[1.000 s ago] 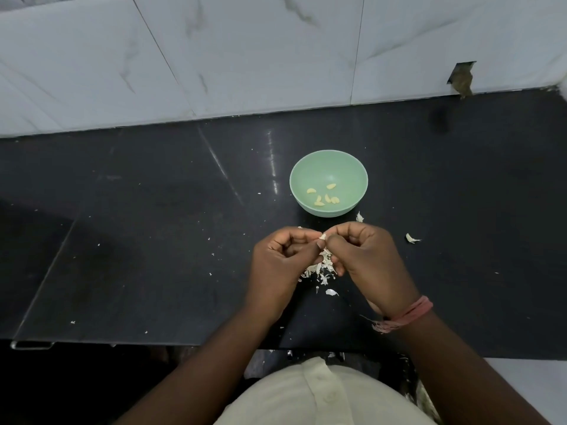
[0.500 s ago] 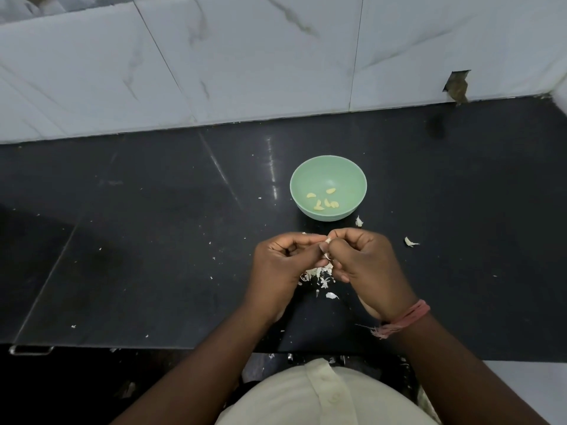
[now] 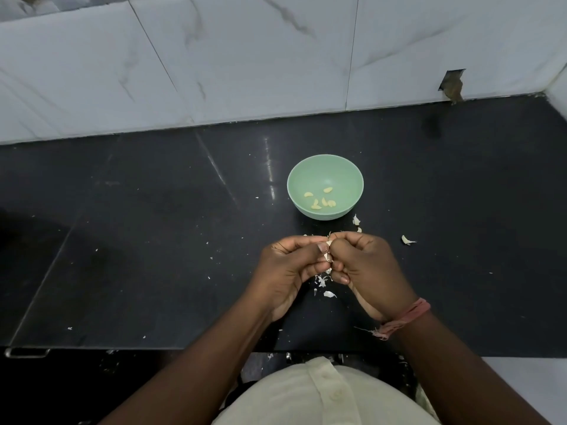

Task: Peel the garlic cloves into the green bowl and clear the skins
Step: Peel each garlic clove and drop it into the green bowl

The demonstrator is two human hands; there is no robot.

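Centrally, garlic clove [image 3: 327, 256]: pinched between left hand [image 3: 288, 268] and right hand [image 3: 368, 268], both grips closed on it. Green bowl [image 3: 325, 167]: just beyond on the worktop [image 3: 153, 240], holding peeled cloves [image 3: 320, 199]. Skins [image 3: 323, 282]: beneath the hands.

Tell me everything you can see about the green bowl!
The green bowl is small, round and pale mint, and looks like smooth plastic. It stands upright on the black counter, beyond the two hands, which don't touch it. Five peeled yellowish garlic cloves lie at its bottom. Bits of skin lie just beside its base.
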